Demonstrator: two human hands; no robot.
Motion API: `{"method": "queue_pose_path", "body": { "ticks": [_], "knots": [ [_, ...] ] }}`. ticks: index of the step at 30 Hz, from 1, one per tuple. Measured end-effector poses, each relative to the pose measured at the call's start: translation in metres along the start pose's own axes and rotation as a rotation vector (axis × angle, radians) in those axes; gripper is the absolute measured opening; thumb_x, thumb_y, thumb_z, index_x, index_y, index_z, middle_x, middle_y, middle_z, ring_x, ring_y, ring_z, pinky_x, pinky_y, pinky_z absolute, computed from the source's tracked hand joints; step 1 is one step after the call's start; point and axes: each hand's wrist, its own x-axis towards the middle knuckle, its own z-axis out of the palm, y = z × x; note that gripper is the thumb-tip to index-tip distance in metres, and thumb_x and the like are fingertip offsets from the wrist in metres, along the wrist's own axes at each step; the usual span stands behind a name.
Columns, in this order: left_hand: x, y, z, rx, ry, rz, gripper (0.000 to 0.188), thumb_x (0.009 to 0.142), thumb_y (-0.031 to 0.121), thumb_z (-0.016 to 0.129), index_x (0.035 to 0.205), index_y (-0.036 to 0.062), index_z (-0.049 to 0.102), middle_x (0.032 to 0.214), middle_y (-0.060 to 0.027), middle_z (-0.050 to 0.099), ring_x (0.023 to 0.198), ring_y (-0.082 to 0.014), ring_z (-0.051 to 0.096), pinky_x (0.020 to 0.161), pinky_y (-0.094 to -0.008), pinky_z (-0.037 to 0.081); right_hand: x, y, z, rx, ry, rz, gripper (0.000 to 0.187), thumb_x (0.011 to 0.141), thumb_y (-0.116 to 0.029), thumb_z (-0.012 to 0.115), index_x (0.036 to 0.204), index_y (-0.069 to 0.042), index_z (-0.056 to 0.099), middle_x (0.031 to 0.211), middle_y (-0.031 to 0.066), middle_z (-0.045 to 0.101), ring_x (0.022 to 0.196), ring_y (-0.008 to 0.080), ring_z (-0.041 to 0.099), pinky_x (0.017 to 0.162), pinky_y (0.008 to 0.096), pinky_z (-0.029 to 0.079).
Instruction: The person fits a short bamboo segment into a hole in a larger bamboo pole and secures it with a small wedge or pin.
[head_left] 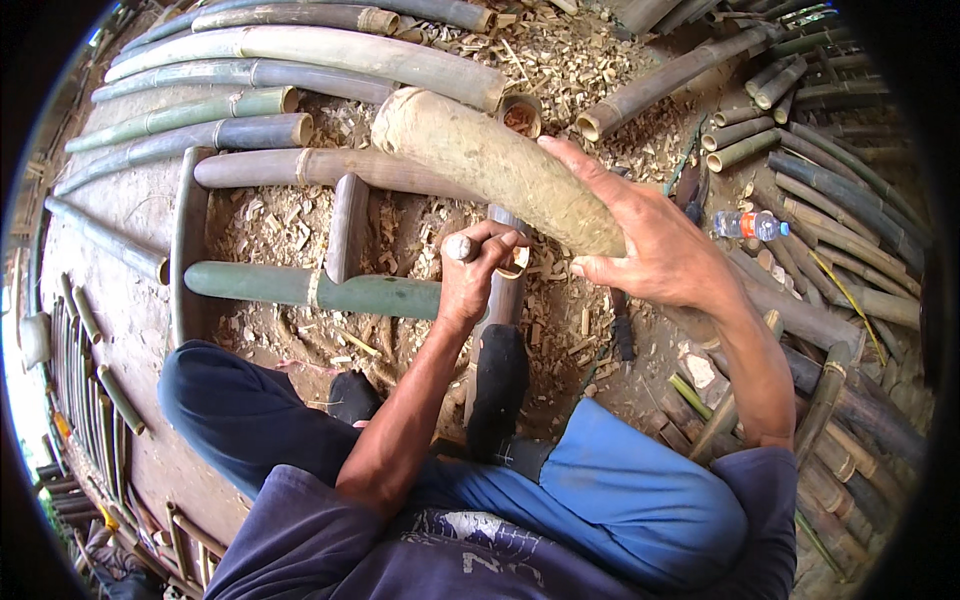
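Observation:
In my closed left hand (470,265) is a short tool, probably a chisel (460,247), its round end facing up; its blade is hidden. Just beside this hand, a cut opening (516,262) shows in a dark bamboo pole (506,298) running toward me. My right hand (665,235) grips the near right end of a thick, pale wooden club (490,155), thumb and fingers on opposite sides. The club is raised at a slant over the bamboo. A green bamboo pole (300,288) reaches toward my left wrist, parallel to a brownish pole (330,168) farther off.
A short crosspiece (347,228) and an end pole (188,250) join the bamboo frame. Wood chips (270,215) cover the ground. Several bamboo poles (300,50) lie at far left, more at right near a plastic bottle (750,225). My dark-shod foot (498,385) rests by the pole.

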Motion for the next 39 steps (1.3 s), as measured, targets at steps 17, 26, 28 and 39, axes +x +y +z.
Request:
{"method": "queue_pose_path", "body": {
  "ticks": [17,26,28,39],
  "knots": [
    [0.012,-0.022,0.002,-0.454,0.245,0.021,0.022,0.100,0.021,0.070,0.099,-0.0006,0.070,0.084,-0.0021,0.065,0.076,-0.0127,0.056,0.072,-0.0313,0.047,0.031,-0.024,-0.003,-0.011,-0.029,-0.129,0.108,0.076,-0.006,0.080,0.167,-0.031,0.027,0.148,0.0177,0.057,0.127,0.0359,0.064,0.110,0.0449,0.052],
    [0.020,-0.031,-0.011,-0.346,0.041,-0.038,0.021,0.099,0.019,0.075,0.106,0.0048,0.062,0.089,0.0005,0.060,0.084,-0.0117,0.054,0.082,-0.0339,0.049,0.041,-0.045,-0.028,-0.207,-0.086,-0.262,0.104,0.079,-0.014,0.080,0.167,-0.033,0.026,0.111,0.0175,0.065,0.098,0.0338,0.070,0.088,0.0499,0.059],
    [0.018,-0.034,-0.011,-0.341,0.060,-0.059,0.021,0.100,0.020,0.074,0.109,0.0052,0.063,0.092,0.0006,0.062,0.087,-0.0124,0.057,0.085,-0.0346,0.050,0.037,-0.035,-0.014,-0.124,-0.098,-0.231,0.105,0.078,-0.013,0.081,0.167,-0.034,0.027,0.110,0.0166,0.064,0.098,0.0341,0.070,0.089,0.0499,0.058],
    [0.018,-0.021,-0.006,0.145,-0.103,0.011,0.038,0.099,0.024,0.073,0.128,0.0006,0.063,0.116,-0.0081,0.070,0.102,-0.0170,0.064,0.089,-0.0367,0.053,0.024,-0.041,-0.013,-0.098,-0.010,-0.200,0.114,0.075,-0.002,0.081,0.167,-0.034,0.024,0.118,0.0122,0.065,0.099,0.0314,0.069,0.100,0.0433,0.058]
  ]
}}
